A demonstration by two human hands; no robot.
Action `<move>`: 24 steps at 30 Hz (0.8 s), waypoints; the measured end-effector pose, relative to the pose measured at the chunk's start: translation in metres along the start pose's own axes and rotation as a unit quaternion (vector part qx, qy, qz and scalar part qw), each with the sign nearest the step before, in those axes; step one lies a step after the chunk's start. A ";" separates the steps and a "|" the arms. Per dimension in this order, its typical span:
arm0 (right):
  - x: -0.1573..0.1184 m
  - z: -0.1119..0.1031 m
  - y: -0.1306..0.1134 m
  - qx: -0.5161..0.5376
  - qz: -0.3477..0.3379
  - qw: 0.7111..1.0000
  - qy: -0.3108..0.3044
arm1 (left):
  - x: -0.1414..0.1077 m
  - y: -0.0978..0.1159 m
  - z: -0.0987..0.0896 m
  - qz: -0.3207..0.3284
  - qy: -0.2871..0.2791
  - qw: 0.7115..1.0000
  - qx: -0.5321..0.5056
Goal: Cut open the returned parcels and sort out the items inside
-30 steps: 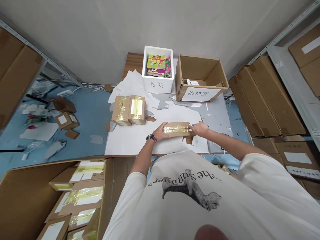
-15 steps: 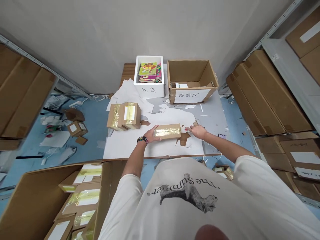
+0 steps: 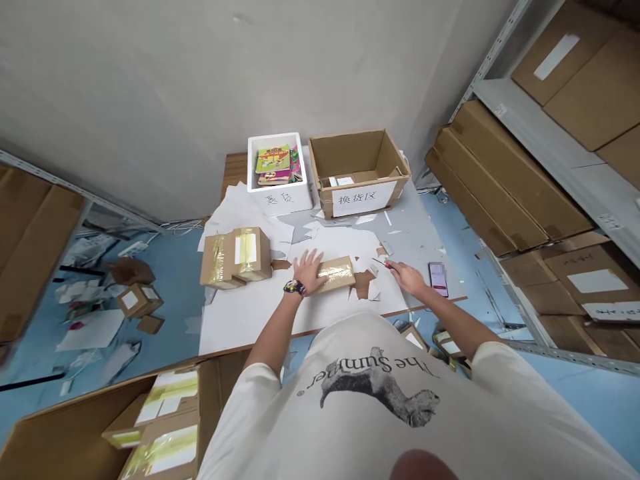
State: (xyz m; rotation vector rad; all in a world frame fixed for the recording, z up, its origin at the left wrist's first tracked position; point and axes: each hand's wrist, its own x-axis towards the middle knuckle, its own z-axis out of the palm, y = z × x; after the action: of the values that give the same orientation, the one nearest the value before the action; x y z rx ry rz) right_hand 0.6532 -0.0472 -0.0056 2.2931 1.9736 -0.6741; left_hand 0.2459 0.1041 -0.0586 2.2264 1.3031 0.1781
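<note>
Newly fanned, the fingers of my left hand [image 3: 309, 273] rest open over the taped box's [image 3: 341, 273] left end on the table [image 3: 235, 327]; my right hand [image 3: 409, 278] grasps the slim tool [image 3: 381, 262], tip drawn clear, leaving only the left in contact.

We note matt brown cardboard on the small carton [image 3: 341, 274], its tape [image 3: 330, 270] glossy and wrinkled. Bin [image 3: 283, 201]: smooth, white, foam-like; booklets [image 3: 274, 160] inside: printed paper. Torn, matt white paper [image 3: 240, 320] lies over the tabletop [image 3: 234, 168], which shows wood grain at its far left corner. We record a glossy phone screen [image 3: 438, 279], smooth metal shelf [image 3: 540, 127] and soft cloth T-shirt [image 3: 365, 407]. Slim tool [image 3: 384, 263]: finish too small to tell.
</note>
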 end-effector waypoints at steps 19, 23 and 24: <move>0.008 0.021 -0.073 -0.163 -0.149 0.975 0.000 | 0.017 0.035 0.039 0.091 0.069 0.986 0.120; -0.001 0.022 -0.070 -0.164 -0.155 0.974 0.004 | 0.017 0.034 0.039 0.093 0.083 0.986 0.111; -0.004 0.022 -0.069 -0.161 -0.152 0.975 0.006 | 0.017 0.035 0.038 0.092 0.085 0.986 0.109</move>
State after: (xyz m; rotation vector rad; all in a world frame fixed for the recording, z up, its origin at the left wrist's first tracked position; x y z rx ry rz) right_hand 0.5808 -0.0448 -0.0076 1.8373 2.2685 -0.3195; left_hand 0.2957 0.0907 -0.0755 2.5670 1.2545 0.3149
